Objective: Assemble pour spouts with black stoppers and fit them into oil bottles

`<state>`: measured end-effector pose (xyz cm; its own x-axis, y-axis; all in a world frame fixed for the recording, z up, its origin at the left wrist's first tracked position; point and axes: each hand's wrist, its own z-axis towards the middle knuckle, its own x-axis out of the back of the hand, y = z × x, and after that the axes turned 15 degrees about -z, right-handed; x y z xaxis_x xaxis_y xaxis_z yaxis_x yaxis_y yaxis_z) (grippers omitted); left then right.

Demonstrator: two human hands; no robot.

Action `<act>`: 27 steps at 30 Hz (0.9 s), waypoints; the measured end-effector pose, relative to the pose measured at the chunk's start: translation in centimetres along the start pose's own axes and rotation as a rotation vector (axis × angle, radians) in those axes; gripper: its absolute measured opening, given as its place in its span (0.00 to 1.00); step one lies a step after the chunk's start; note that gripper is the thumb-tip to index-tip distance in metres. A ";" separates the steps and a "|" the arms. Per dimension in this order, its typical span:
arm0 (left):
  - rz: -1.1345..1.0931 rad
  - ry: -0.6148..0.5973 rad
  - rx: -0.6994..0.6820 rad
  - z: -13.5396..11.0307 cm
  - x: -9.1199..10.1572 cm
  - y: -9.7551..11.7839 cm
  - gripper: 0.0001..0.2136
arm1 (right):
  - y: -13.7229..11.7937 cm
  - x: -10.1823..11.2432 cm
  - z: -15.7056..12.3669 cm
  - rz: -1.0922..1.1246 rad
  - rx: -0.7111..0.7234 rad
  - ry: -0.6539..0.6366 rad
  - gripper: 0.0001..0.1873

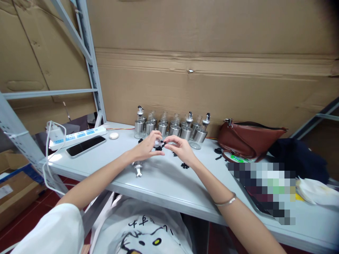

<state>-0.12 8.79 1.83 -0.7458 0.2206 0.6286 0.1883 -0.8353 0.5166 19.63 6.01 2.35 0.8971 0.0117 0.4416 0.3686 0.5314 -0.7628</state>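
Observation:
My left hand point(145, 148) holds a small silver pour spout point(157, 144) between thumb and fingers, mostly hidden by them. Pinched in the fingertips of my right hand point(179, 147) is a small black part point(164, 143), touching the spout. Beneath my left wrist a silver spout piece point(138, 170) lies on the grey table. Little black parts point(184, 165) sit in a cluster near my right wrist, with more partly hidden behind my hands. Beyond them stand several glass bottles with steel sleeves point(186, 133); a few carry pour spouts point(206, 121), others have bare necks.
On the left are a phone point(86, 146), a white power strip point(78, 137) with cables and a round white disc point(113, 135). A brown bag point(249, 139), dark cloth point(299, 160) and a pixelated item point(265, 187) occupy the right. Cardboard point(212, 81) walls the back.

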 end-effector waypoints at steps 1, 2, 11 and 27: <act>0.002 0.073 -0.011 0.3 0.2 -0.5 0.23 | 0.0 0.1 0.1 0.003 0.001 0.027 0.12; 0.005 0.163 -0.003 0.8 0.5 -1.0 0.25 | 0.0 0.3 0.2 0.008 0.000 0.057 0.12; 0.304 0.317 0.281 7.9 4.7 -5.9 0.22 | 0.3 0.8 0.5 0.065 0.003 0.337 0.13; -0.051 0.553 -0.021 8.0 4.6 4.2 0.25 | -1.7 1.3 -0.5 -0.181 0.216 0.762 0.10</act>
<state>2.35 10.31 11.50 -0.9789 -0.0317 0.2019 0.1351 -0.8415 0.5231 20.31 4.66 4.02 0.7765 -0.6284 0.0470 0.5382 0.6226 -0.5681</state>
